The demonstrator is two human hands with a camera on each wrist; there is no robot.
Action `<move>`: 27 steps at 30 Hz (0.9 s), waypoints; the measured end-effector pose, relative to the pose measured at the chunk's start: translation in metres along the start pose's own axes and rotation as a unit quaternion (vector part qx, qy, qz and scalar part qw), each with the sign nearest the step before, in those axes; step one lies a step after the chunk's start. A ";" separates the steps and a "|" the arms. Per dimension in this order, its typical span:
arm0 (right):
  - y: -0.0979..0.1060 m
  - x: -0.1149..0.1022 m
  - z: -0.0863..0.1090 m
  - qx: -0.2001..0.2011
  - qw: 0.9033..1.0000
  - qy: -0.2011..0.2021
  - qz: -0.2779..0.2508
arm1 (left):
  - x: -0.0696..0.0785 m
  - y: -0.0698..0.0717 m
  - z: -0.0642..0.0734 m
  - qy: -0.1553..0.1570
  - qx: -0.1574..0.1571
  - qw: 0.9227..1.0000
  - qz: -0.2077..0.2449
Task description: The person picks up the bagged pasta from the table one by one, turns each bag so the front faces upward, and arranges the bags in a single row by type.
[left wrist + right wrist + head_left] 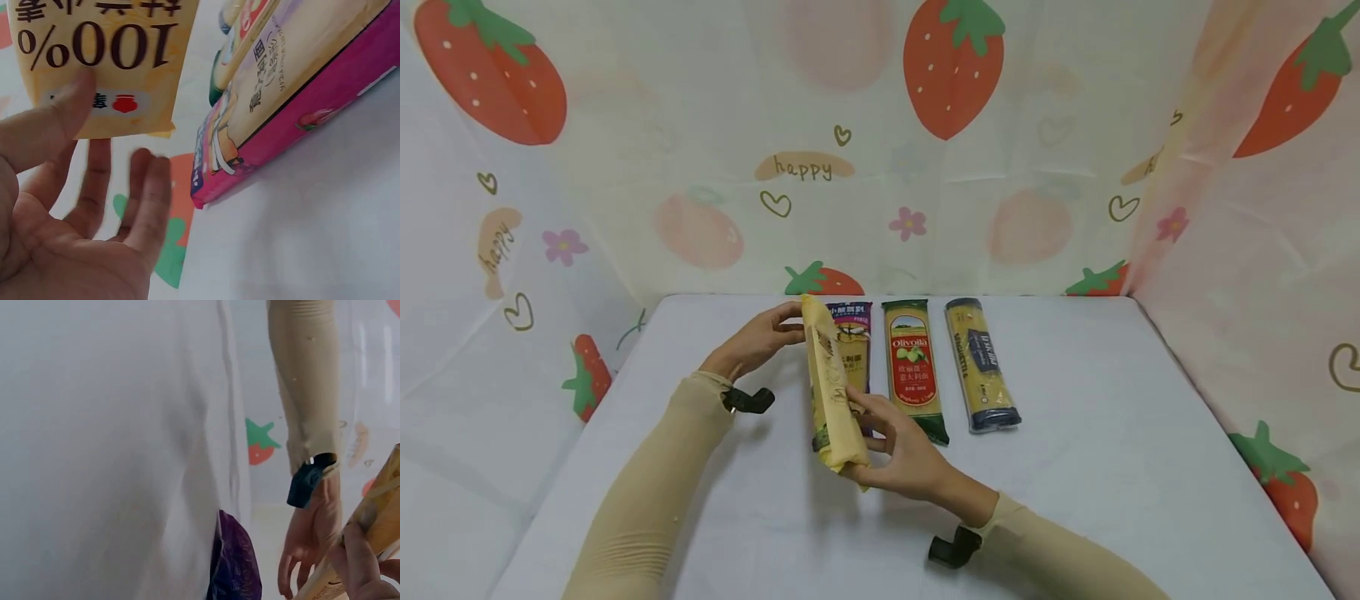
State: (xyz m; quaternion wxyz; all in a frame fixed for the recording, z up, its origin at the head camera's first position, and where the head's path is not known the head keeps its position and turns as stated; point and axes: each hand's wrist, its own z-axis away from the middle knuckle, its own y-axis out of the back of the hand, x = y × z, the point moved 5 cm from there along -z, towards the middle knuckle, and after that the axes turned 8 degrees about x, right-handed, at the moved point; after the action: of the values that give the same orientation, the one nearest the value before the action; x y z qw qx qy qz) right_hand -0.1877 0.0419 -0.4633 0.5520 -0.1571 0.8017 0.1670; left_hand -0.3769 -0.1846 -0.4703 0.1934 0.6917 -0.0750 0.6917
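A yellow pasta packet (835,392) is held up off the table, tilted on its edge, between both hands. My left hand (760,337) pinches its far end; in the left wrist view the thumb lies on the printed face and the other fingers are behind or below it. My right hand (906,454) grips the near end, thumb under the lower corner and fingers at the right side. Just behind the held packet lies a purple-and-yellow pasta packet (856,333), partly covered by it.
To the right on the white table (1075,492) lie a green-and-red Olivoila pasta packet (913,358) and a dark-blue-ended spaghetti packet (981,362). Strawberry-printed cloth (880,108) walls the back and both sides.
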 end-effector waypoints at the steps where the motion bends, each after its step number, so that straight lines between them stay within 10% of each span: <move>1: 0.000 0.000 0.000 0.002 1.000 0.002 -0.016 | -0.001 0.000 0.000 -0.001 -0.003 1.000 -0.003; 17: 0.004 -0.003 0.000 0.004 0.979 -0.044 -0.201 | -0.007 -0.012 0.009 0.078 -0.070 0.988 0.111; 27: 0.012 -0.004 -0.003 0.021 0.979 -0.055 -0.194 | -0.005 -0.011 0.009 0.087 -0.021 0.982 0.169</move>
State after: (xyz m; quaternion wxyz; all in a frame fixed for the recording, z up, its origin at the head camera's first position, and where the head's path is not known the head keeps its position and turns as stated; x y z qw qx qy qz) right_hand -0.1944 0.0515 -0.4578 0.6200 -0.2884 0.7281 0.0481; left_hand -0.3643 -0.1791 -0.4765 0.0939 0.6019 -0.1879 0.7704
